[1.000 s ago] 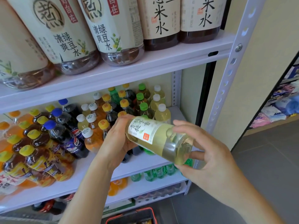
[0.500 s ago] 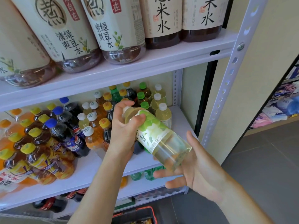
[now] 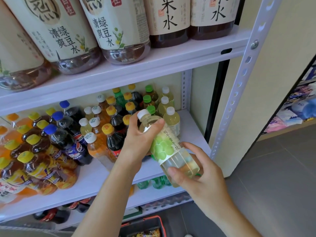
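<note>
Bright, even indoor light with soft shadows under the shelves (image 3: 119,74). Wide-angle lens bends the edges. Far right goods look blurred.

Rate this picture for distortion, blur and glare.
Head view: wide-angle lens tilts the upright post and swells the top-shelf bottles; light even, shadows soft; small glints on those bottles' clear bases; the held bottle is sharp between left hand and right hand, while bottles at the far left edge smear.

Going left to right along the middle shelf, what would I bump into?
Yellow-capped tea bottles → blue-capped cola bottles → left hand → green-labelled bottle → right hand → white shelf post.
</note>
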### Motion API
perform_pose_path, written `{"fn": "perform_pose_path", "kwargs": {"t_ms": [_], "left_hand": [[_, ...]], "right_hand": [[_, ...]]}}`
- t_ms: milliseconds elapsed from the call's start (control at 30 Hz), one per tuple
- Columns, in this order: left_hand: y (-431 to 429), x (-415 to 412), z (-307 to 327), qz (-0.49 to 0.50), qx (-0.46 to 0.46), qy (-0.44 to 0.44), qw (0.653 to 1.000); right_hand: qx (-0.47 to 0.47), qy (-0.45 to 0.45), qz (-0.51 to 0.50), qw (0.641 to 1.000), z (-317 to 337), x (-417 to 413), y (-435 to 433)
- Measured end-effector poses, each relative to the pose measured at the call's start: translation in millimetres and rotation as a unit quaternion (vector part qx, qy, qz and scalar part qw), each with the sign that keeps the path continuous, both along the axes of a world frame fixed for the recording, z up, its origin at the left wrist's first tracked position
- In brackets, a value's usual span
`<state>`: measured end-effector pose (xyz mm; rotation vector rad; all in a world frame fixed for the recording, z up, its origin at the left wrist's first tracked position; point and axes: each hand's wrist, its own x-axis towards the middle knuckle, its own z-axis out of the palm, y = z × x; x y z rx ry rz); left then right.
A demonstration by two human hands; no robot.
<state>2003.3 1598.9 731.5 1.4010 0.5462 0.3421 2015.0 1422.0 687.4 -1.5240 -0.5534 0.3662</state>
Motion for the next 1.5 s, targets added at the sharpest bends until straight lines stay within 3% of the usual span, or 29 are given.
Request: {"fn": "perform_pose_path", "kwargs": {"t_ms": [67,133,233,333,400,467,600,733,800,933,1000,1100,1167,1300,1367,1500], "left_hand": [[-0.2,0.3,-0.4,0.027,-0.018,-0.027,0.999],[1.2,-0.5,0.3,0.039,-0.034,-0.047,0.998],[0.0,0.2,1.0,0.031,-0.045,-0.079,0.995],[-5.3,1.7,2.3,-0.014,-0.039,-0.107,0.993],[-6.5,1.5,1.9,-0.049,-0.039,-0.12,0.991],[-4.7,1.3,1.9,-0.07,-0.045,-0.111,0.99],[1.5,2.9,8.2,-0.071,0.074,-0.038,0.994],[-1.3,10.7,3.0,-0.05,0.134,0.013,0.99],[-4.6,14.4,-2.8,-0.014,0.143,0.009,0.99],[-5.0,17.8,-7.0,-0.002,0.075,-0.049,0.996],[-4.3,18.7,-4.7,-0.015,0.049,-0.071,0.996],[-7.9,21.5,-0.8,-0.047,0.032,-0.101,0.993],[-11.8,22.9,1.1,-0.082,0.03,-0.102,0.991],[-7.8,26.0,4.1,-0.12,-0.009,-0.044,0.992],[-3.6,27.5,6.0,-0.129,0.035,-0.009,0.991],[-3.0,28.8,5.5,-0.122,0.054,-0.025,0.991]], "right_hand": [[0.018,0.011,0.029,0.999,-3.5,3.1,-3.1],[0.074,0.14,0.072,0.985,-4.7,11.4,-6.8],[0.163,0.437,0.16,0.87,-11.4,21.3,-9.0],[0.191,0.514,0.27,0.791,-18.7,19.0,-6.7],[0.231,0.533,0.292,0.76,-22.3,17.9,-5.3],[0.242,0.503,0.269,0.785,-25.0,18.3,-6.5],[0.174,0.352,0.143,0.908,-28.4,17.2,-6.2],[0.026,0.142,0.018,0.989,-27.9,7.2,-1.7],[-0.026,0.07,-0.02,0.997,-30.0,1.5,0.6],[-0.041,0.067,0.007,0.997,-31.9,3.9,-2.1],[0.012,0.152,0.054,0.987,-27.9,10.9,-4.3],[0.114,0.331,0.143,0.926,-22.0,19.2,-7.2],[0.122,0.361,0.165,0.91,-21.4,20.3,-8.7],[0.08,0.3,0.109,0.944,-26.6,16.5,-7.3],[0.065,0.245,0.07,0.965,-28.4,14.3,-6.2],[0.049,0.187,0.039,0.98,-26.0,11.5,-6.2]]}}
